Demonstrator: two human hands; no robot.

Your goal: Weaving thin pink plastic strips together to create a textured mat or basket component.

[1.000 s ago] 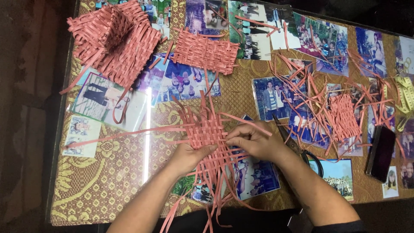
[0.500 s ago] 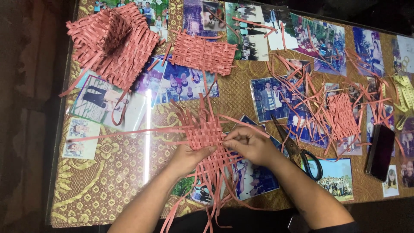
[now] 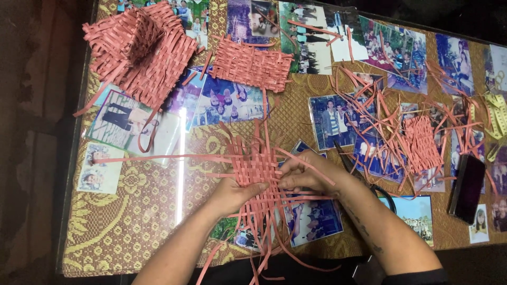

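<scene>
A half-woven mat of pink paper strips (image 3: 257, 168) lies on the glass-topped table (image 3: 142, 211), with long loose strips sticking out on all sides. My left hand (image 3: 232, 194) presses on the mat's lower left part, thumb on the weave. My right hand (image 3: 306, 174) pinches a strip at the mat's right edge, fingers curled over it.
A woven pink basket (image 3: 142, 47) stands at the far left, a flat woven panel (image 3: 251, 63) beside it. A heap of loose strips (image 3: 417, 132) lies to the right, with scissors (image 3: 364, 174) under my right forearm and a dark phone (image 3: 467, 187) at the right edge. Photos lie under the glass.
Both hands stay on the mat; my right hand has shifted slightly left and down along its right edge, working a strip. The mat has barely moved.
</scene>
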